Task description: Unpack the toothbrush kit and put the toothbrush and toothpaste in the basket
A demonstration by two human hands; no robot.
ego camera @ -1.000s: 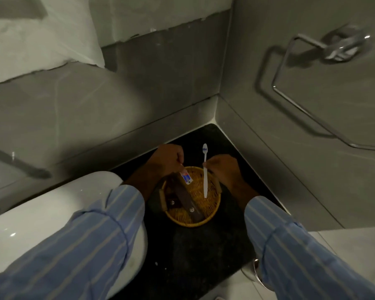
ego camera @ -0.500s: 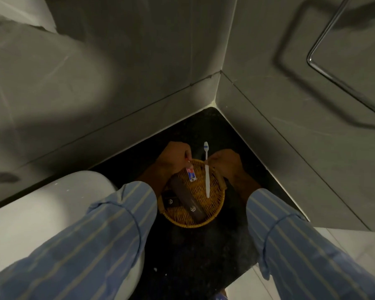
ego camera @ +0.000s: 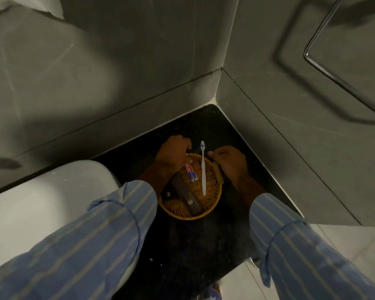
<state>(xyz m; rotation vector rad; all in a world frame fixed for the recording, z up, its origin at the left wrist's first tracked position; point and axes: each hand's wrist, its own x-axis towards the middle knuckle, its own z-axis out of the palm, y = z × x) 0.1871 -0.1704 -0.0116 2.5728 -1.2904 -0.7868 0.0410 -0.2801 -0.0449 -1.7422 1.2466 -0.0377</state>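
Note:
A round wicker basket (ego camera: 188, 217) sits on a black counter in the corner. A white toothbrush (ego camera: 203, 169) slants across it, handle end inside and bristle head sticking out past the far rim. My right hand (ego camera: 230, 163) is at the basket's right side, fingertips closed against the brush neck. A small red and blue toothpaste tube (ego camera: 191, 173) lies in the basket, and my left hand (ego camera: 173, 156) pinches its upper end. A long dark brown box (ego camera: 187, 197) and a small black box (ego camera: 168, 194) also lie inside.
A white ceramic basin (ego camera: 52, 202) borders the black counter (ego camera: 182, 245) on the left. Grey tiled walls meet in a corner just behind the basket. A metal towel bar (ego camera: 333, 68) hangs on the right wall. A small metal fitting (ego camera: 254, 261) sits at the counter's right edge.
The view has tilted down and moved closer. The toothpaste tube has sunk lower into the basket. Both hands stay at the basket's far rim.

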